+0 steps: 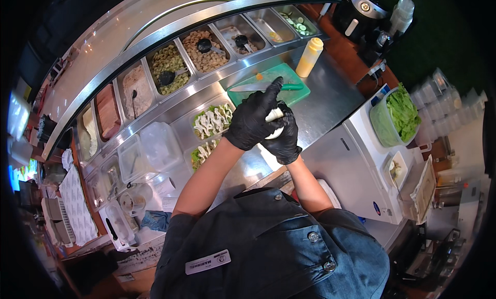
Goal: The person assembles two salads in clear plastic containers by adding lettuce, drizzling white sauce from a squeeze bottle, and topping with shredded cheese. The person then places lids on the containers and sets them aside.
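Both my hands, in black gloves, meet around a white rounded thing (274,115) above the steel counter. My left hand (252,119) is closed on its upper side, with one finger stretched out away from me. From below and to the right, my right hand (285,138) wraps it. The fingers cover most of it, so I cannot tell its kind. Just left of my hands is a clear container of salad (213,120) streaked with white sauce, with a second sauced salad (203,153) nearer me. Beyond my hands, a green-handled knife (293,87) lies on a green cutting board (287,72).
A yellow squeeze bottle (310,57) stands right of the board. Steel food pans (168,67), some with black scoops, line the back under a metal rail (170,26). At right, a lettuce tub (380,121) sits on a white-topped unit. Plastic containers (161,144) lie at left.
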A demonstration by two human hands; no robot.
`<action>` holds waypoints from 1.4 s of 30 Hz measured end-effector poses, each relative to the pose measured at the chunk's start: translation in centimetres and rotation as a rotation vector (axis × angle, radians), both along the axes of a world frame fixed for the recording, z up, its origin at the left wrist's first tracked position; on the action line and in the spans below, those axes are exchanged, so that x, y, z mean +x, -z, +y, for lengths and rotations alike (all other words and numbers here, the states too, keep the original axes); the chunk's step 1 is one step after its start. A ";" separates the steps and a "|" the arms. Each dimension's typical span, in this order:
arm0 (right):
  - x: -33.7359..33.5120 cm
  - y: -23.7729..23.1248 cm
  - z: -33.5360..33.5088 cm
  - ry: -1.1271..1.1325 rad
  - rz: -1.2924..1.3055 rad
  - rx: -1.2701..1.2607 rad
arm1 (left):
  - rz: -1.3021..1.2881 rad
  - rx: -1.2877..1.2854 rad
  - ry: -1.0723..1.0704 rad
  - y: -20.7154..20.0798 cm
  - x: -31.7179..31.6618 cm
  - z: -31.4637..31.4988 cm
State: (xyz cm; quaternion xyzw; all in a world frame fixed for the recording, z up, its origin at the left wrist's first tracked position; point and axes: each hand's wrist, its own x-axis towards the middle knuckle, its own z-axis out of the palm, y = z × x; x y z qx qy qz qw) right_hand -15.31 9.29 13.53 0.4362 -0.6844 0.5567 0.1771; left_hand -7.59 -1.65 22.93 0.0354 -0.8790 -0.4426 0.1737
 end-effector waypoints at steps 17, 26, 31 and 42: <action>-0.2 0.2 1.0 -0.096 -0.177 0.008 | -0.172 -0.410 0.242 -0.9 -2.6 -3.1; 0.5 0.2 1.0 -0.119 -0.091 0.112 | -0.047 -0.296 0.420 0.7 -3.3 -4.2; 1.1 0.6 -0.6 0.161 -0.125 0.028 | -0.223 -0.215 -0.042 0.4 -3.5 -2.7; 0.0 1.8 -0.9 0.166 -0.214 -0.036 | -0.552 -0.299 -0.225 -1.3 -4.4 -2.5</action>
